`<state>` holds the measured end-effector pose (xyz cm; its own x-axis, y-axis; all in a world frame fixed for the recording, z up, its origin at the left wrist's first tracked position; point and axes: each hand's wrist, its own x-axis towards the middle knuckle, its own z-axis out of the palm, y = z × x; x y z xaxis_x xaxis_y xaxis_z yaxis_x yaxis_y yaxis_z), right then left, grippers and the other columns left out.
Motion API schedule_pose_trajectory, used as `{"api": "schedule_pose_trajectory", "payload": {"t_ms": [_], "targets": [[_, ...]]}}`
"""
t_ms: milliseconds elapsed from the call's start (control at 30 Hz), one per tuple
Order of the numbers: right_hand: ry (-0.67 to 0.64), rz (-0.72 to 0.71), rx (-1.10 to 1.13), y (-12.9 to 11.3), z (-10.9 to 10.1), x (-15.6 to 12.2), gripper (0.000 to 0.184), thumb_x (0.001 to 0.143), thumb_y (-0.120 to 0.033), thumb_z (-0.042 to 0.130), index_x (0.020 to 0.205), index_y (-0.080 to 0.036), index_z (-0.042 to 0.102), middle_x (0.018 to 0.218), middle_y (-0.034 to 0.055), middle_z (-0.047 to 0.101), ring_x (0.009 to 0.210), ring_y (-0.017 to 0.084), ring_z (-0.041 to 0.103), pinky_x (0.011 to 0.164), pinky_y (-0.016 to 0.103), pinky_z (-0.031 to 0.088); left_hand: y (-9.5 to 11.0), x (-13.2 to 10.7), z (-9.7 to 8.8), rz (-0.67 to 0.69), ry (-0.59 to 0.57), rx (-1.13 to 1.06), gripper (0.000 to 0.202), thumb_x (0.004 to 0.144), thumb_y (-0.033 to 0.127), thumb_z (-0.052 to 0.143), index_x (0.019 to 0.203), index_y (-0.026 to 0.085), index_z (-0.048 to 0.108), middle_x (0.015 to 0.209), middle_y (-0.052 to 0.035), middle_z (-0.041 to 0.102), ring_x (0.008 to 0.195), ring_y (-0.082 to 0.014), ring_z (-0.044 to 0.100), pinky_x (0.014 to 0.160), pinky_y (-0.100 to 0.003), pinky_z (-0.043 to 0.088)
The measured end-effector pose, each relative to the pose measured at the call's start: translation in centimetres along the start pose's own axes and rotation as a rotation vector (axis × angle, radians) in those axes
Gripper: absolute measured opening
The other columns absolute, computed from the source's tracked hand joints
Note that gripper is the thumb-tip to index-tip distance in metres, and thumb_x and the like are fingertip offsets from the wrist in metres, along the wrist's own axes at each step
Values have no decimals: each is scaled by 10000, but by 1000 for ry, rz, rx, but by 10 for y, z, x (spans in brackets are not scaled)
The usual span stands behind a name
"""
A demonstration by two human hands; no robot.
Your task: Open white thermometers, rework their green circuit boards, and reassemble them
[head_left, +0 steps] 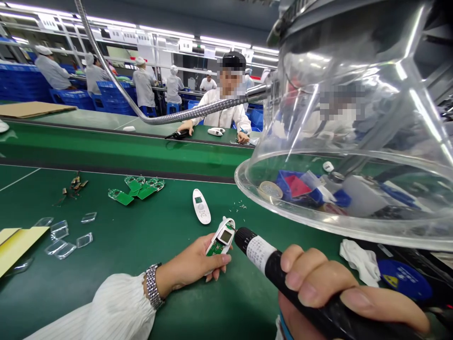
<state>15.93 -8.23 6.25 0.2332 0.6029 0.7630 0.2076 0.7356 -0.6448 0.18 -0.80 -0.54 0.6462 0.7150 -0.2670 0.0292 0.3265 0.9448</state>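
My left hand (198, 259) is closed around a white device housing (221, 240) with a green circuit board and a small display showing inside it. In my right hand (329, 288) is a black electric screwdriver (260, 252), its fingers wrapped round the body. The driver's tip meets the upper right edge of the housing; whether a screw sits there is too small to tell. Just beyond my left hand lies a white oval cover (201, 206) with a window and button openings. Small loose screws (240, 206) are scattered to the right of that cover.
Green circuit boards (136, 189), clear plastic windows (65, 238) and small brown flexible parts (75, 185) lie on the left. A clear plastic hood (347, 141) on a metal gooseneck (170, 115) hangs at upper right. A co-worker (226, 101) sits across the green bench.
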Motion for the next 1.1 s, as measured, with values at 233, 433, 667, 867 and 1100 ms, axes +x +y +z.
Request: {"api": "schedule_pose_trajectory", "payload": {"t_ms": [233, 433, 667, 867, 1100], "targets": [[12, -175, 34, 29, 7, 1, 182, 831, -474, 484, 909, -336, 396, 518, -63, 408, 412, 160, 426, 433, 328, 399, -2, 0, 0, -6, 16, 64, 333, 729, 425, 621, 862, 169, 453, 628, 42, 516, 460, -55, 447, 402, -172, 327], [-50, -115, 91, 9, 7, -4, 53, 896, -249, 422, 882, -270, 468, 573, -26, 509, 494, 152, 473, 502, 347, 444, -1, -2, -1, 44, 7, 167, 445, 776, 454, 555, 1080, 162, 412, 644, 45, 504, 471, -67, 451, 412, -181, 353], [0, -239, 137, 18, 10, -6, 75, 858, -183, 483, 890, -251, 492, 581, -40, 544, 480, 126, 472, 466, 294, 432, -4, -4, 0, 76, 5, 204, 458, 790, 453, 539, 1113, 162, 395, 647, 44, 499, 475, -72, 456, 416, -185, 366], [-16, -264, 96, 18, 11, -5, 160, 808, -326, 567, 912, -261, 463, 537, -47, 483, 443, 134, 424, 440, 303, 415, -4, -4, 0, 102, 11, 275, 370, 815, 408, 515, 1072, 164, 408, 655, 42, 502, 475, -65, 457, 412, -173, 368], [-28, 70, 23, -4, -9, -5, 199, 790, -418, 590, 909, -327, 458, 613, -10, 492, 575, 209, 483, 641, 439, 462, -4, -3, 1, 45, -2, 196, 360, 791, 403, 555, 1033, 175, 416, 629, 51, 506, 466, -61, 459, 397, -162, 353]]}}
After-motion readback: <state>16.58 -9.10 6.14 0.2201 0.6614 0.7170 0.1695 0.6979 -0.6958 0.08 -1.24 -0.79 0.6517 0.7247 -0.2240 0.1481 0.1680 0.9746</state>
